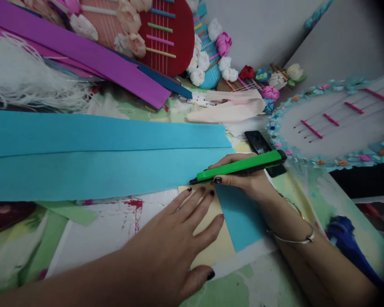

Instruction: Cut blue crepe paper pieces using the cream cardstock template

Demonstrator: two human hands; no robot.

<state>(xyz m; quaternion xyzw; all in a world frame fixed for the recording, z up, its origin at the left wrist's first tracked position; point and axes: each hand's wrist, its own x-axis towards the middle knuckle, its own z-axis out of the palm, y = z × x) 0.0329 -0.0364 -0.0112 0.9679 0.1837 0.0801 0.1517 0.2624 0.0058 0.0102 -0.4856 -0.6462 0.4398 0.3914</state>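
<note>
Black phone (258,143) crowds blue sheet (115,172)'s right end, bit more room on white backing (89,241) below sheet. Green-and-black cutter (240,165) at sheet's lower edge, right hand (248,183)'s grip snug round it; left hand (185,226) splayed wide on cream card (223,244).

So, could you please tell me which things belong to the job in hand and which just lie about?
Seemingly in use: green cutter, blue sheet, cream card under the left hand.

Seemingly lying about: black phone, purple strip, white strings.
</note>
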